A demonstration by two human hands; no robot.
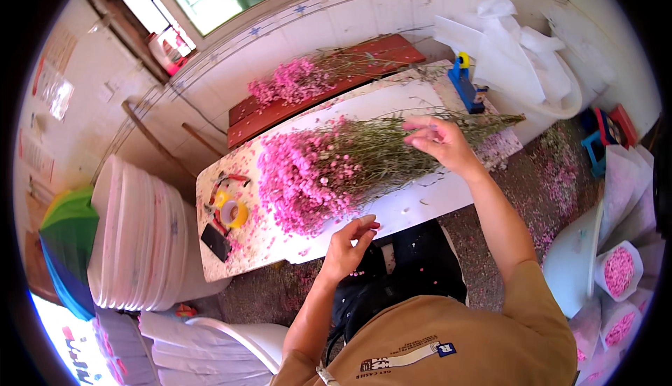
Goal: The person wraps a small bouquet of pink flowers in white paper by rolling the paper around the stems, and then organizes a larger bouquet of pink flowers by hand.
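Observation:
A large bunch of small pink flowers point(308, 176) lies across the white-topped table, heads to the left and thin green stems point(392, 151) to the right. Over the stems hovers my right hand point(444, 144), its fingers loosely spread and holding nothing that I can see. My left hand point(346, 247) is at the table's near edge, just below the flower heads. Its fingers are slightly bent and apart, with nothing visible in them. A white sheet point(448, 195) is spread beneath the bunch.
Behind, a red-brown board point(245, 125) bears more pink flowers point(290, 81). A blue tape dispenser point(463, 85) stands at the far right corner. Yellow tape point(233, 214), red-handled pliers-like tools point(238, 177) and a black phone point(215, 242) lie at left. Stacked white buckets point(140, 232) flank the table.

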